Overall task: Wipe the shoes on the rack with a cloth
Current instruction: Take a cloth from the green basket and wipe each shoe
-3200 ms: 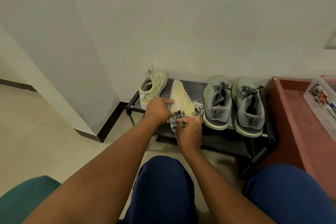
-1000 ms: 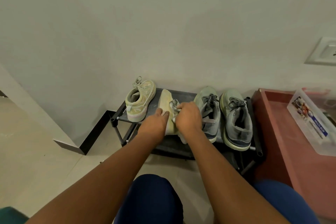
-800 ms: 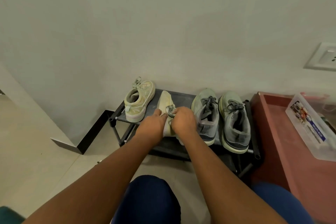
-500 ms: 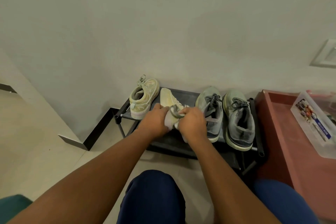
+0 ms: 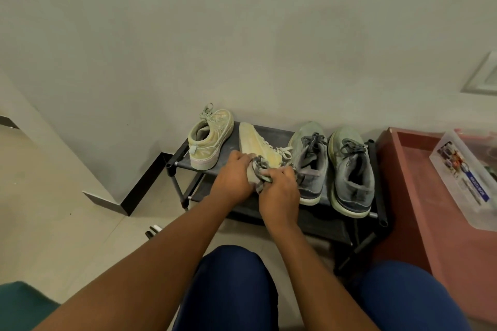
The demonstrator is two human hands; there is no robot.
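Moved: right hand [image 5: 279,192] slid the crumpled grey cloth [image 5: 259,169] back toward the heel.
Hands: left hand [image 5: 232,179] steadies the pale yellow tipped sneaker [image 5: 255,142] on the black rack [image 5: 277,134]; right grips cloth.
Left: grey pair [image 5: 332,166], seemingly.

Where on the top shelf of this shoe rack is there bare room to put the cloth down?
Bare shelf shows behind the tipped cream shoe, between the upright cream shoe and the left grey shoe. The grey pair crowds the right end.

Both forearms reach forward, the left hand [image 5: 231,179] and right hand [image 5: 279,191] side by side, fingers curled in grips.
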